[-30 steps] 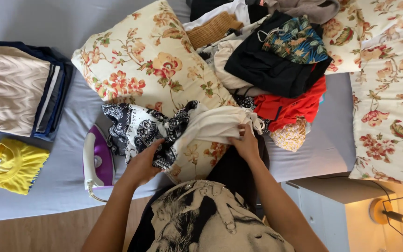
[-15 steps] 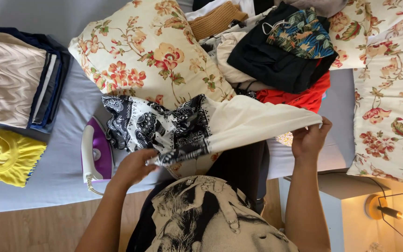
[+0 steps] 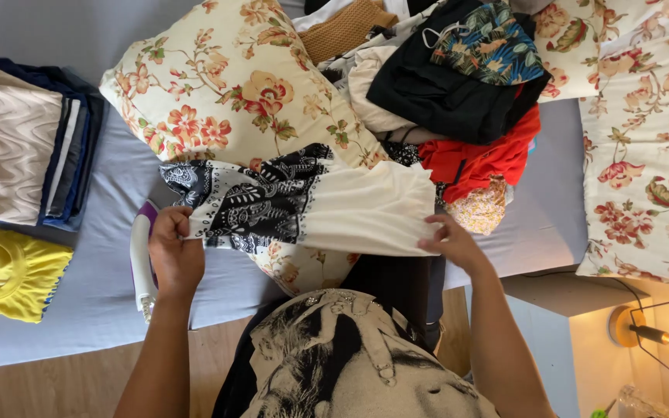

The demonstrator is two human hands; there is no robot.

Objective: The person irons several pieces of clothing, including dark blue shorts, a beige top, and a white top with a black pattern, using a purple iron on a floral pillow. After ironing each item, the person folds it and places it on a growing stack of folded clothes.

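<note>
A cream garment with a black-and-white patterned end lies stretched across the lower part of a floral pillow on the bed. My left hand grips the patterned end at the left. My right hand pinches the cream end at the right. Both hands hold the cloth spread flat between them.
A purple and white iron lies on the grey sheet under my left hand. A folded stack of clothes and a yellow top lie left. A heap of loose clothes lies behind. Floral bedding lies right; a lamp glows low right.
The crumpled garment has been pulled open sideways. My left hand moved left and my right hand right, and the cloth now lies spread flat over the pillow.
</note>
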